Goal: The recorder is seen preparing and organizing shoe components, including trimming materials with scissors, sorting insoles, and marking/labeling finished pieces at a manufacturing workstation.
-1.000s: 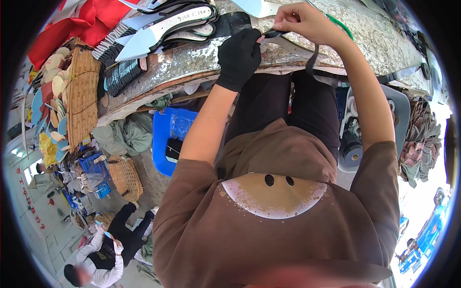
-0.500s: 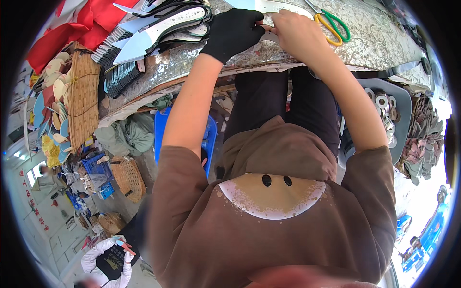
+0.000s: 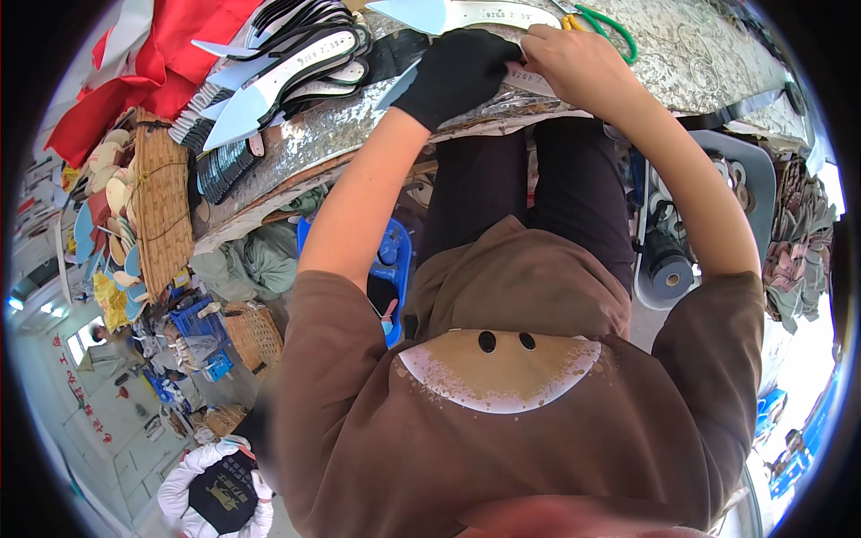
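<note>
My left hand [image 3: 466, 76], in a black glove, is closed on a narrow shoe insole [image 3: 531, 81] with a white heel end and a pale blue toe end that shows past the glove. My bare right hand [image 3: 583, 67] pinches the same insole at its white part, fingertips close to the gloved ones. Whatever lies between the fingertips is too small to make out. Just beyond the hands another white and pale blue insole [image 3: 484, 15] lies flat on the worktable [image 3: 691, 63]. Scissors [image 3: 619, 31] with green and yellow handles rest behind my right hand, partly covered by it.
At the left stands a pile of black-edged insoles [image 3: 314, 67], with a bundle of black pieces [image 3: 229, 170] nearer the table's edge. A wicker basket [image 3: 163, 211] hangs beside it. Below are a blue plastic bin [image 3: 399, 269] and a grey tub [image 3: 760, 193] of rolls. A co-worker [image 3: 220, 493] sits lower left.
Both hands have come nearer the table's front edge with the insole, and more of it shows on both sides of the glove. The view has also shifted somewhat.
</note>
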`<state>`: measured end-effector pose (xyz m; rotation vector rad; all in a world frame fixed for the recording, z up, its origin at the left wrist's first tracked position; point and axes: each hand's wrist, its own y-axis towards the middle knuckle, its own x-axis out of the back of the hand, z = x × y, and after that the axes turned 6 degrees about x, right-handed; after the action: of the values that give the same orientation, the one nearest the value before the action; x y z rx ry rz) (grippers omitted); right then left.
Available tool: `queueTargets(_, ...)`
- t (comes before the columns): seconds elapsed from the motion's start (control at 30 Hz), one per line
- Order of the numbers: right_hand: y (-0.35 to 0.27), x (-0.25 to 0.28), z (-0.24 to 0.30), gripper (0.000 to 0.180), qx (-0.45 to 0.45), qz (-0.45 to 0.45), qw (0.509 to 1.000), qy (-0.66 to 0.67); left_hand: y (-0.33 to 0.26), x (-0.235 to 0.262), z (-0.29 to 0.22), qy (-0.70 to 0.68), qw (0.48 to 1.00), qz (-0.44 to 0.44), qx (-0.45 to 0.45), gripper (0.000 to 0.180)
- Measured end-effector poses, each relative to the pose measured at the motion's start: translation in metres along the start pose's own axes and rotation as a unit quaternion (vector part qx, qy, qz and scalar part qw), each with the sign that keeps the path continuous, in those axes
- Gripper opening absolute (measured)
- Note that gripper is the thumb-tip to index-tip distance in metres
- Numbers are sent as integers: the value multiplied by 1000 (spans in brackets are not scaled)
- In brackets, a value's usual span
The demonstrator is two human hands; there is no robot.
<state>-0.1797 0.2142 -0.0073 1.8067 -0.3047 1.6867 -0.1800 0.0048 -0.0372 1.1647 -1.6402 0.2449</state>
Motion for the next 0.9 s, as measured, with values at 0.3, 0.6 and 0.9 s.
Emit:
queueTargets(0.3, -45, 8, -26, 16, -28, -15, 993, 117, 10, 12, -22, 55, 998, 32, -8, 17)
queueTargets(0.6, -70, 14, -37, 42, -189, 19, 930, 316, 28, 12, -56, 176, 949, 262, 1, 41)
queueTargets(0.9, -98, 62, 34, 39, -217, -104, 810, 535, -57, 92, -121, -11, 994, 87, 65, 26)
